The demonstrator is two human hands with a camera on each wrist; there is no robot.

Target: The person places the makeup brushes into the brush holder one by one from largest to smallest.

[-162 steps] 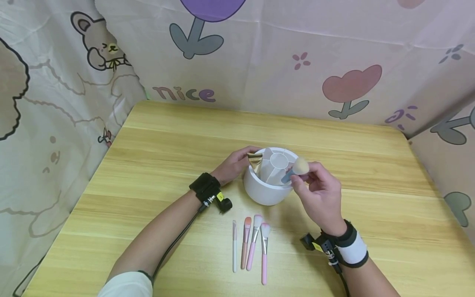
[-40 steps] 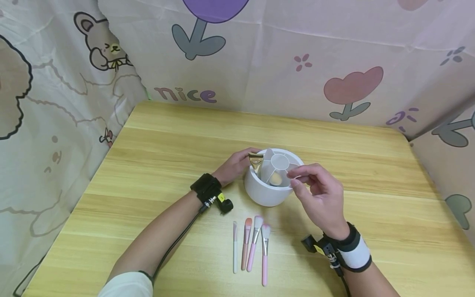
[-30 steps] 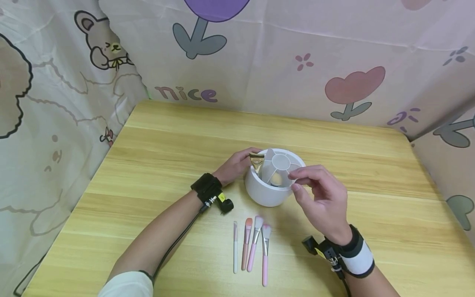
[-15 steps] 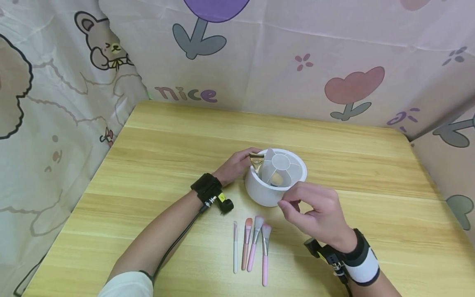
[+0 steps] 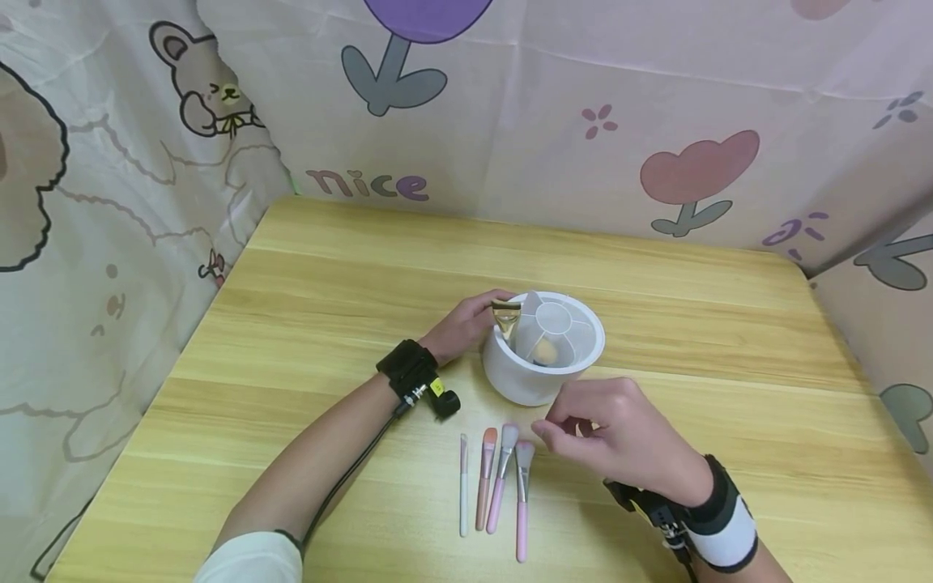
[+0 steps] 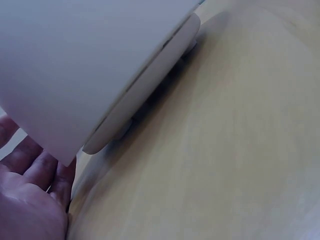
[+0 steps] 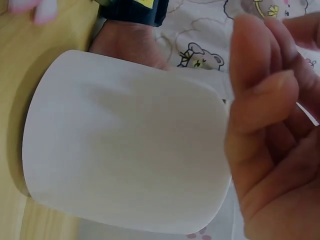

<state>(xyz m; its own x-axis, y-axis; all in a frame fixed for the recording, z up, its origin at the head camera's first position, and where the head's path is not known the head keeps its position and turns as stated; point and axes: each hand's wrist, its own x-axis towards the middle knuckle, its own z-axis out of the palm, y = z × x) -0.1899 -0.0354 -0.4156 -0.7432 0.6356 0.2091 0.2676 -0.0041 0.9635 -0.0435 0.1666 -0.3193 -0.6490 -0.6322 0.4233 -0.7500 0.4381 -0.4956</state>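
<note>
A round white makeup brush holder [image 5: 521, 376] with clear dividers stands on the table. Inside it, a makeup brush [image 5: 545, 351] with a pale fluffy head sits low in a front compartment, and a gold fan-shaped piece [image 5: 506, 312] rises at the left. My left hand [image 5: 462, 325] rests against the holder's left side, its fingers [image 6: 42, 170] along the wall. My right hand [image 5: 619, 433] hovers in front of the holder, loosely curled around nothing. Left of its fingertips lie a thin white brush [image 5: 463, 494], an orange-tipped brush [image 5: 484, 482] and two pink-handled brushes [image 5: 499, 494].
The wooden table [image 5: 350, 267] extends around the holder. A patterned cloth [image 5: 510, 121] hangs behind it, and another patterned cloth [image 5: 131, 243] covers the left side. Cables run from the cameras on both wrists.
Some seconds ago my right hand held the fluffy brush over the holder; the brush now sits inside. Lately the empty right hand has moved down toward the brushes. The left hand has stayed put.
</note>
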